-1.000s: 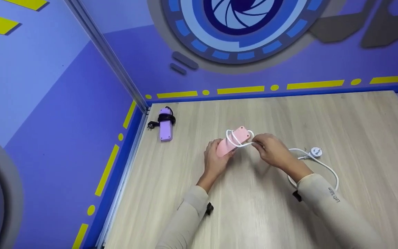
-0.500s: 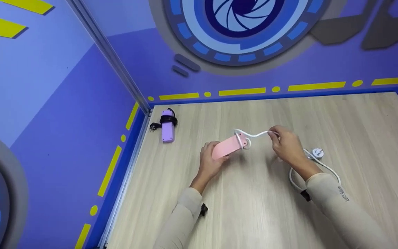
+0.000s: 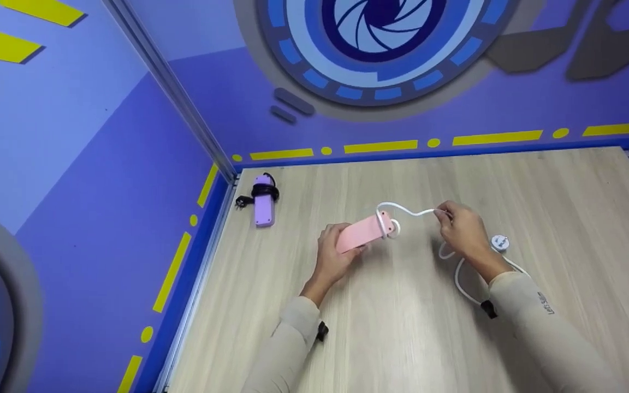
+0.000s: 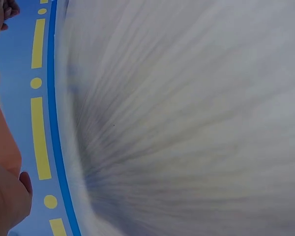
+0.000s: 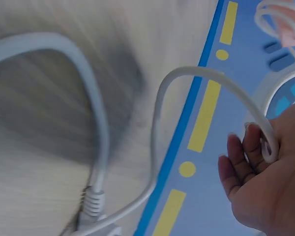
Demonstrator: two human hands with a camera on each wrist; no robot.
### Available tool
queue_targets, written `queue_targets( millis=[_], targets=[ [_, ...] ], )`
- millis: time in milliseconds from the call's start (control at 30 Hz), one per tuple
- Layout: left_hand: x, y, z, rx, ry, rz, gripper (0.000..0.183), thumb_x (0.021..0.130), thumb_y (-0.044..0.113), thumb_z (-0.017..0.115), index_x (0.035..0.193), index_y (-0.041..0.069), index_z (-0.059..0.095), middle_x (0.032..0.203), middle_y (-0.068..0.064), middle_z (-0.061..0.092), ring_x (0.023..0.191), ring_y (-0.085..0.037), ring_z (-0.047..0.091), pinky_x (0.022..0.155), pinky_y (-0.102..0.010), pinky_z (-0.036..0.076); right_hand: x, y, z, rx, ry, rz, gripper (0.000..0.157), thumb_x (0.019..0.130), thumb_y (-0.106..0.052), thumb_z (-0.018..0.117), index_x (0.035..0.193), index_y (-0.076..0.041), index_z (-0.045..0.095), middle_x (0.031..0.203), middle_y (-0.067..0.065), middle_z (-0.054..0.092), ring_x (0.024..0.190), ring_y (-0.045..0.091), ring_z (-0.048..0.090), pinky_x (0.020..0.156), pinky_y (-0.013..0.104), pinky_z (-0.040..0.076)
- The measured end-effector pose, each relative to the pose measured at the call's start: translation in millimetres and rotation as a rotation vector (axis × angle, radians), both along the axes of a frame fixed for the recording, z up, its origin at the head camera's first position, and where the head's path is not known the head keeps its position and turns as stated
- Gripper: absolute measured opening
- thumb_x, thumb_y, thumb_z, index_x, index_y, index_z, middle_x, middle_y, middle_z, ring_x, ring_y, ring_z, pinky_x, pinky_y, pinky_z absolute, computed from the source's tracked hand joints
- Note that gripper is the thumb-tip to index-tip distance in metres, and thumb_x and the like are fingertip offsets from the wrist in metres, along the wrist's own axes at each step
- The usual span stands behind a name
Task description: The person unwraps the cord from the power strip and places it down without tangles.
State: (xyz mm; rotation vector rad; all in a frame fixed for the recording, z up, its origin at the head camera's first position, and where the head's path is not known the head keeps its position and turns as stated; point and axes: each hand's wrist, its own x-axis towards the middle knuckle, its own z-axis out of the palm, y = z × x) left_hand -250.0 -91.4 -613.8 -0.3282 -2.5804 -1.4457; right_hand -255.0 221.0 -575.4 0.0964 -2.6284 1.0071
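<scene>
The person wears long sleeves of plain, pale beige cloth: the left sleeve (image 3: 280,355) creases along the forearm, and the right sleeve (image 3: 557,335) carries small dark lettering (image 3: 545,303) near its cuff (image 3: 507,284). A small black fitting (image 3: 322,331) shows at the left wrist, a second black fitting (image 3: 488,309) at the right. Left hand (image 3: 332,255) and right hand (image 3: 464,229) are bare.

The pink bar (image 3: 359,234) and cord (image 5: 102,123) look smooth plastic, tabletop (image 3: 391,327) wood-grained, sleeves (image 3: 544,327) cloth.

Bright in the head view — soft glare on the counter (image 3: 402,311), shadow beside the right sleeve (image 3: 533,311) — but both wrist views run dimmer, counter smeared, the right hand (image 5: 268,191) fairly crisp.
</scene>
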Motion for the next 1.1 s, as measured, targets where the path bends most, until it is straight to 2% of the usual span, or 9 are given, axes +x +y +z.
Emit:
queue_targets(
  millis=[133,367,600,700,867,1100],
  targets=[
    [0.0,-1.9,-1.2,0.039,-0.002,0.020,0.053,0.077,0.038,0.085,0.123,0.033,0.059,0.122,0.011,0.060,0.116,-0.013,0.050,0.102,-0.044,0.034,-0.2,7.0,-11.4,0.010,-0.033,-0.019,0.020,0.101,-0.020,0.056,0.099,-0.003,0.067,0.083,0.013,0.064,0.074,0.027,0.055,0.066,0.036,0.040],
    [-3.0,-12.2,-2.4,0.038,0.012,0.122,0.052,0.078,0.037,0.084,0.123,0.028,0.058,0.121,0.008,0.061,0.119,-0.014,0.053,0.107,-0.045,0.035,1.4,23.8,-25.5,0.044,-0.097,-0.034,0.021,0.100,-0.021,0.057,0.100,-0.002,0.067,0.082,0.016,0.065,0.073,0.029,0.056,0.066,0.039,0.040],
    [-8.6,-18.7,4.6,-0.002,-0.007,0.207,0.053,0.079,0.037,0.083,0.124,0.028,0.057,0.124,0.008,0.060,0.123,-0.018,0.050,0.109,-0.048,0.034,-2.6,46.1,-28.8,0.032,-0.122,-0.075,0.023,0.100,-0.022,0.056,0.103,-0.002,0.066,0.080,0.015,0.066,0.072,0.031,0.057,0.065,0.038,0.037],
    [-11.7,-21.3,8.2,0.025,-0.027,0.234,0.053,0.080,0.039,0.082,0.125,0.028,0.057,0.126,0.006,0.060,0.126,-0.019,0.050,0.111,-0.048,0.034,-5.8,54.5,-28.7,0.009,-0.114,-0.101,0.023,0.100,-0.021,0.056,0.103,-0.001,0.066,0.080,0.015,0.065,0.071,0.030,0.056,0.064,0.037,0.037],
    [-13.7,-26.5,7.9,0.078,-0.057,0.254,0.052,0.081,0.039,0.081,0.126,0.026,0.056,0.130,0.005,0.059,0.131,-0.018,0.051,0.115,-0.046,0.034,-7.1,61.0,-29.0,-0.029,-0.156,-0.090,0.023,0.101,-0.021,0.055,0.104,-0.002,0.067,0.080,0.013,0.063,0.071,0.026,0.053,0.062,0.034,0.037],
    [-12.3,-28.1,6.2,0.083,-0.038,0.217,0.054,0.080,0.044,0.081,0.125,0.024,0.057,0.125,0.003,0.060,0.125,-0.019,0.053,0.112,-0.047,0.035,-6.0,56.8,-25.6,-0.017,-0.257,-0.028,0.025,0.102,-0.023,0.053,0.107,-0.002,0.067,0.077,0.009,0.062,0.066,0.021,0.052,0.055,0.030,0.039]
  ],
)
